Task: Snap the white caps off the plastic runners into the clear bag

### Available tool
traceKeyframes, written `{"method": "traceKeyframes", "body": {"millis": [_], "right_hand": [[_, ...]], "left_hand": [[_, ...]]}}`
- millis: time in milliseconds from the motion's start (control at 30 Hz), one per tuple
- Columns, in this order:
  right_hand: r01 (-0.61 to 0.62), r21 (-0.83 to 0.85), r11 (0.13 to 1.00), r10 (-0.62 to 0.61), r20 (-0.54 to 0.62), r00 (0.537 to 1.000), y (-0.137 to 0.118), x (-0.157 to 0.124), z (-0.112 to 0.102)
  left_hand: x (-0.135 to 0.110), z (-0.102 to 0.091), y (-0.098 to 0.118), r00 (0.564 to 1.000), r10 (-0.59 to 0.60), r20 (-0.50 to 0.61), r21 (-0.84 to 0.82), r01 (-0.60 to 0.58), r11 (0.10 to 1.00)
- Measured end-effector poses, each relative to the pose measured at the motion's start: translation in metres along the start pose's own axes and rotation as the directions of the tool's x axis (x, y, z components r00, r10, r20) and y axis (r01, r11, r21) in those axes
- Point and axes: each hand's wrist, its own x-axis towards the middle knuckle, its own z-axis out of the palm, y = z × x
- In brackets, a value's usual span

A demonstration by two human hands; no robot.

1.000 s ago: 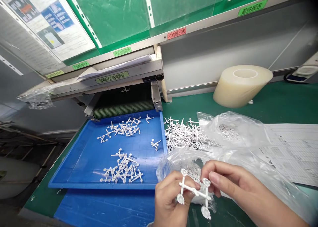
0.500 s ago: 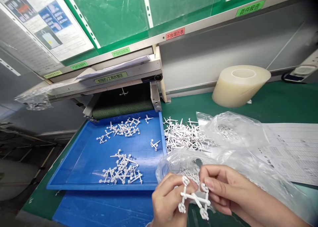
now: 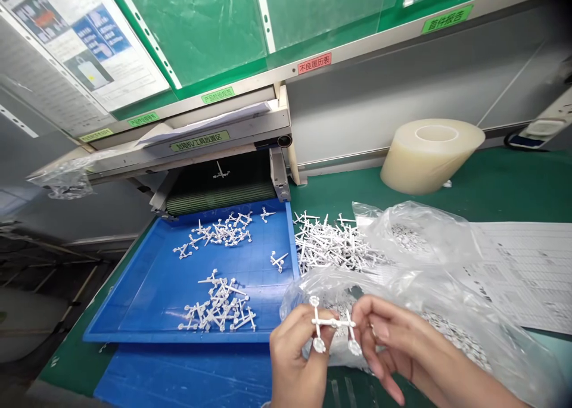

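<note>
My left hand [image 3: 297, 354] and my right hand [image 3: 386, 336] both pinch a white moulded plastic H-shaped part [image 3: 333, 323] in front of me, one at each end of its crossbar. Its round pads point up and down. Behind my hands lies a clear plastic bag [image 3: 353, 295] holding small white pieces. To the left, a blue plastic tray [image 3: 147, 295] holds two loose heaps of similar parts [image 3: 218, 305]. A larger pile of white parts [image 3: 333, 241] lies on the green mat, beyond my hands.
A second plastic bag [image 3: 413, 232] lies beyond the pile, and a printed paper sheet [image 3: 522, 271] lies at right. A translucent film roll [image 3: 431, 155] sits tilted at the back. A dark belt machine [image 3: 218, 187] stands behind the tray, with one part [image 3: 220, 171] on it.
My hands have moved left and rotated the part, so its crossbar now lies nearer level and higher in view. The right hand's fingers have spread more.
</note>
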Motion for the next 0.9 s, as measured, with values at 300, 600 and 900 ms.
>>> {"method": "traceKeyframes", "body": {"millis": [300, 600, 900], "right_hand": [[0.104, -0.512, 0.853, -0.232, -0.192, 0.954, 0.011, -0.003, 0.017], [0.002, -0.418, 0.908, -0.07, -0.148, 0.986, 0.006, -0.002, 0.013], [0.086, -0.63, 0.772, -0.213, -0.129, 0.968, 0.007, 0.002, 0.01]], "left_hand": [[0.003, 0.009, -0.004, 0.916, -0.38, 0.127, -0.202, 0.398, 0.895], [-0.002, 0.003, -0.009, 0.993, 0.103, -0.055, 0.079, -0.099, 0.992], [0.001, -0.006, -0.017, 0.905, 0.425, -0.017, 0.292, -0.402, 0.868]]}}
